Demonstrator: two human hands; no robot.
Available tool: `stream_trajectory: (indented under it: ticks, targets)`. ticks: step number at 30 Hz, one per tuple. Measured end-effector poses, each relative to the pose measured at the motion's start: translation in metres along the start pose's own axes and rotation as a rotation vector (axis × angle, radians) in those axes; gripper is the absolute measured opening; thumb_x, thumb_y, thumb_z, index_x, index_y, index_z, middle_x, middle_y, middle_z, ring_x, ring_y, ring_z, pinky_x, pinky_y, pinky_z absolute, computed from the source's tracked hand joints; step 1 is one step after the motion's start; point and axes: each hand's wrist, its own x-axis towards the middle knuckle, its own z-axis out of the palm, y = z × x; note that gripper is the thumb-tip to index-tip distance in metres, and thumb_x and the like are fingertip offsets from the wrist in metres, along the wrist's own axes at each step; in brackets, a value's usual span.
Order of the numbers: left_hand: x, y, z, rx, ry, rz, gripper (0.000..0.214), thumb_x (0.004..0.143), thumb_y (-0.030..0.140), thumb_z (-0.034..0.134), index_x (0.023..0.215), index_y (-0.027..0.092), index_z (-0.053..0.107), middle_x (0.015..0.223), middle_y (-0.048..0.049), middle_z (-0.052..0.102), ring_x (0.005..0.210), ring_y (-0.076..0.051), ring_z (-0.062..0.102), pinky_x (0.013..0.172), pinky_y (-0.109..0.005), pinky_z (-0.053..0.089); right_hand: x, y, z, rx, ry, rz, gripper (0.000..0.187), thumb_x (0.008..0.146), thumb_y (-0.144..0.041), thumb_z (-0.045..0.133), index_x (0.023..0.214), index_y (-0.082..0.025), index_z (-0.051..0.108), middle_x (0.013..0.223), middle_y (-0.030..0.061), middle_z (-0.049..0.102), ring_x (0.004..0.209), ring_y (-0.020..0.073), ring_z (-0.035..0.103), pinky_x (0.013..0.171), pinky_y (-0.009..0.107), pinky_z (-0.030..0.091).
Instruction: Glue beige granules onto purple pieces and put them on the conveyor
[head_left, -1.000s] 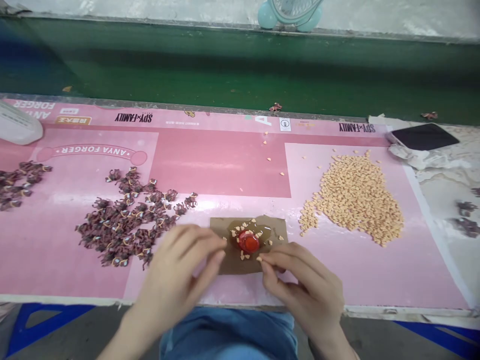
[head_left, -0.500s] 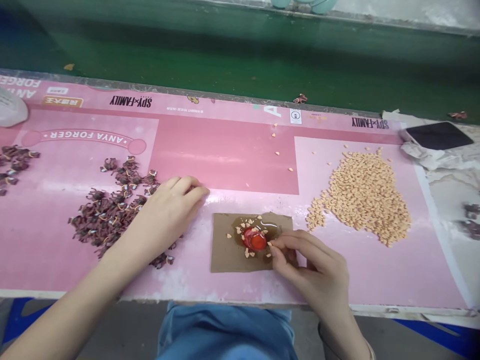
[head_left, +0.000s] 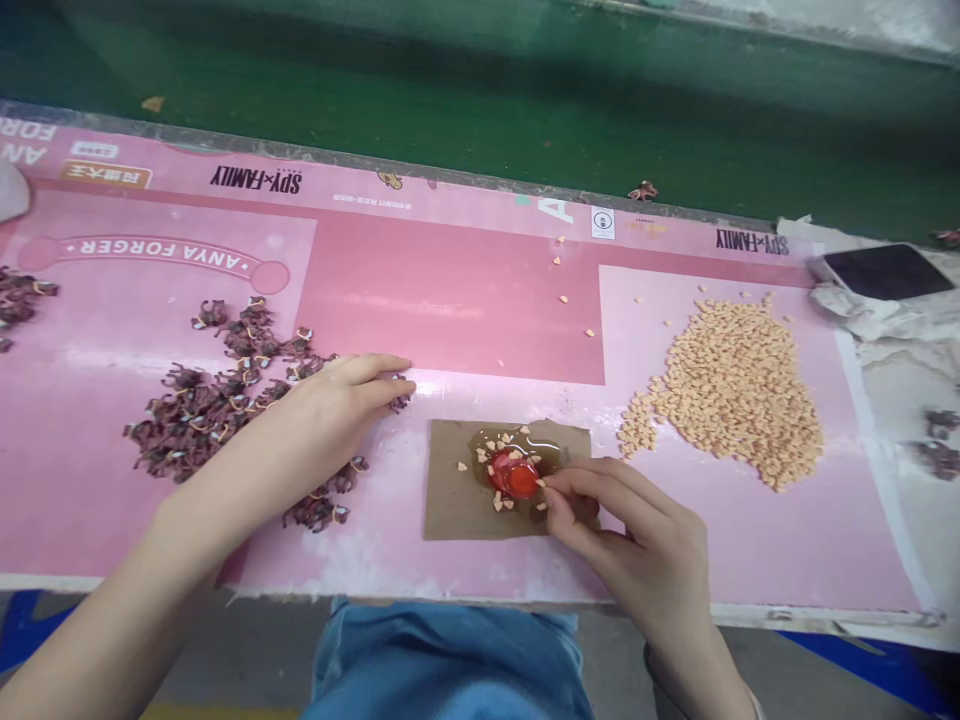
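Where the right hand works, in the head view: at 4 o'clock of the red cap, thumb and forefinger pressed together on one small tan piece beside the cap's rim; whether piece and rim touch cannot be told.
Around the red cap: a glossy wet patch on a brown sheet, with loose tan bits mostly from 7 round to 12 o'clock.
Left hand: at 10 o'clock from the cap, back upward, thumb and forefinger slightly parted over a dark figure; whether they grip it is hidden.
Heaps: dark figures at 9 o'clock, partly under the left forearm; tan pieces at 2 o'clock.
Pinched piece, step in hand: apparently wetting it by the cap while the other hand goes for a figure.
Dark figure, next move: probably calls for a sure fingertip hold on it, the right pinch staying light and steady.
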Motion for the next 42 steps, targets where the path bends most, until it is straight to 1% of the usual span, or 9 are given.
stream_trajectory:
  ticks: [6, 11, 13, 16, 19, 22, 32, 37, 42]
  targets:
    - [0.007, 0.007, -0.006, -0.007, 0.077, 0.015, 0.042, 0.109, 0.031, 0.039, 0.118, 0.010, 0.074, 0.105, -0.0136, 0.074, 0.094, -0.028, 0.071, 0.087, -0.041, 0.059, 0.001, -0.001, -0.001, -0.005, -0.018, -0.034, 0.012, 0.093, -0.011, 0.063, 0.085, -0.021, 0.066, 0.076, 0.0006, 0.071, 0.062, 0.0089, 0.067, 0.056, 0.016, 0.056]
    - [-0.001, 0.030, -0.014, -0.065, 0.213, -0.041, 0.030, 0.106, 0.026, 0.047, 0.120, 0.014, 0.071, 0.095, -0.0080, 0.072, 0.085, -0.022, 0.071, 0.077, -0.032, 0.058, 0.002, -0.003, -0.005, 0.044, -0.004, 0.002, 0.012, 0.092, -0.013, 0.065, 0.084, -0.022, 0.066, 0.075, 0.0003, 0.070, 0.055, 0.0087, 0.062, 0.049, 0.017, 0.053]
    - [-0.010, 0.046, -0.016, -0.297, 0.241, -0.106, 0.023, 0.104, 0.026, 0.055, 0.123, 0.021, 0.067, 0.098, -0.0036, 0.074, 0.084, -0.017, 0.074, 0.076, -0.025, 0.059, 0.003, -0.009, -0.009, 0.084, 0.009, 0.011, 0.012, 0.091, -0.011, 0.066, 0.085, -0.022, 0.066, 0.076, 0.0007, 0.070, 0.055, 0.0087, 0.062, 0.049, 0.017, 0.053]
    - [-0.021, 0.070, -0.011, -0.780, 0.197, -0.181, 0.013, 0.095, 0.023, 0.073, 0.106, 0.028, 0.069, 0.088, 0.0054, 0.077, 0.077, -0.010, 0.075, 0.071, -0.013, 0.058, 0.007, -0.023, -0.012, 0.196, 0.016, -0.035, 0.016, 0.088, -0.007, 0.066, 0.087, -0.022, 0.065, 0.075, 0.0003, 0.069, 0.060, 0.0105, 0.065, 0.053, 0.019, 0.055]
    - [-0.024, 0.086, 0.000, -1.198, 0.080, -0.168, 0.020, 0.088, 0.013, 0.079, 0.097, 0.031, 0.080, 0.079, 0.0064, 0.079, 0.071, -0.008, 0.075, 0.069, -0.010, 0.058, 0.013, -0.036, -0.012, 0.301, 0.029, -0.120, 0.018, 0.088, -0.004, 0.064, 0.088, -0.021, 0.063, 0.072, -0.0008, 0.068, 0.059, 0.0100, 0.064, 0.054, 0.020, 0.056]
    - [-0.021, 0.093, 0.009, -1.473, 0.052, -0.227, 0.033, 0.089, 0.008, 0.076, 0.100, 0.038, 0.085, 0.081, 0.0037, 0.080, 0.066, -0.008, 0.075, 0.064, -0.010, 0.059, 0.016, -0.042, -0.010, 0.341, 0.024, -0.168, 0.015, 0.091, -0.005, 0.064, 0.088, -0.019, 0.063, 0.071, -0.0014, 0.068, 0.060, 0.0085, 0.064, 0.055, 0.019, 0.056]
    - [-0.019, 0.097, 0.008, -1.476, 0.095, -0.295, 0.034, 0.078, 0.001, 0.082, 0.089, 0.033, 0.087, 0.075, 0.0004, 0.081, 0.066, -0.009, 0.075, 0.063, -0.007, 0.057, 0.010, -0.043, -0.005, 0.418, 0.023, -0.196, 0.010, 0.094, -0.008, 0.065, 0.087, -0.016, 0.063, 0.073, -0.0001, 0.067, 0.066, 0.0076, 0.064, 0.061, 0.018, 0.057]
    - [-0.020, 0.103, 0.006, -1.745, 0.035, -0.467, 0.042, 0.072, -0.008, 0.080, 0.085, 0.032, 0.085, 0.071, 0.0073, 0.081, 0.062, -0.008, 0.077, 0.060, -0.006, 0.058, 0.011, -0.042, -0.005, 0.398, -0.005, -0.206, 0.013, 0.091, -0.006, 0.066, 0.085, -0.017, 0.063, 0.072, -0.0007, 0.068, 0.064, 0.0076, 0.064, 0.062, 0.017, 0.058]
    - [-0.018, 0.105, 0.006, -1.832, 0.017, -0.554, 0.029, 0.073, -0.006, 0.082, 0.074, 0.023, 0.078, 0.068, 0.0062, 0.080, 0.060, -0.007, 0.076, 0.060, -0.006, 0.058, 0.011, -0.045, -0.017, 0.239, -0.113, -0.250, 0.012, 0.095, -0.008, 0.063, 0.088, -0.017, 0.067, 0.074, 0.0004, 0.073, 0.066, 0.0086, 0.070, 0.070, 0.016, 0.062]
